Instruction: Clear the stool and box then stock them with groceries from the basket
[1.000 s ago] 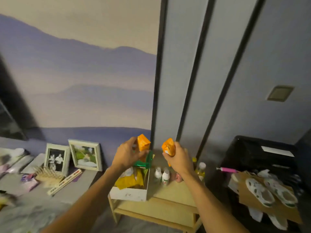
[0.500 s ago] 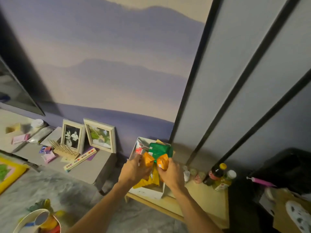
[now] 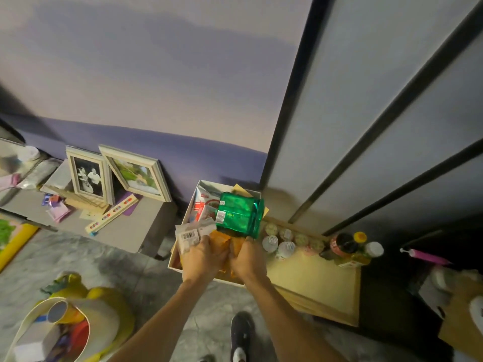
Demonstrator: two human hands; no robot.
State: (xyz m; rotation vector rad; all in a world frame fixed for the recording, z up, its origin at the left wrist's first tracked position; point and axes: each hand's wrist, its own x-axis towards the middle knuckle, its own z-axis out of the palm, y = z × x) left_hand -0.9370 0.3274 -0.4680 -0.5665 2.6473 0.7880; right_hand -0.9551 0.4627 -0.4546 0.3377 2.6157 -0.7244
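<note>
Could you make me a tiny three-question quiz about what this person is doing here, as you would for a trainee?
1. True or false: the green foil packet lies at the top of the white box.
2. What do the left hand and right hand hold? A orange packets B bottles C picture frames
3. Fill in: the small white bottles stand on the wooden ____, beside the box.

Key: 1 true; 2 A; 3 stool.

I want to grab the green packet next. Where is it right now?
In the head view, the green packet lies on top of the goods at the right side of the white box, just beyond both hands and left of the small bottles.
</note>
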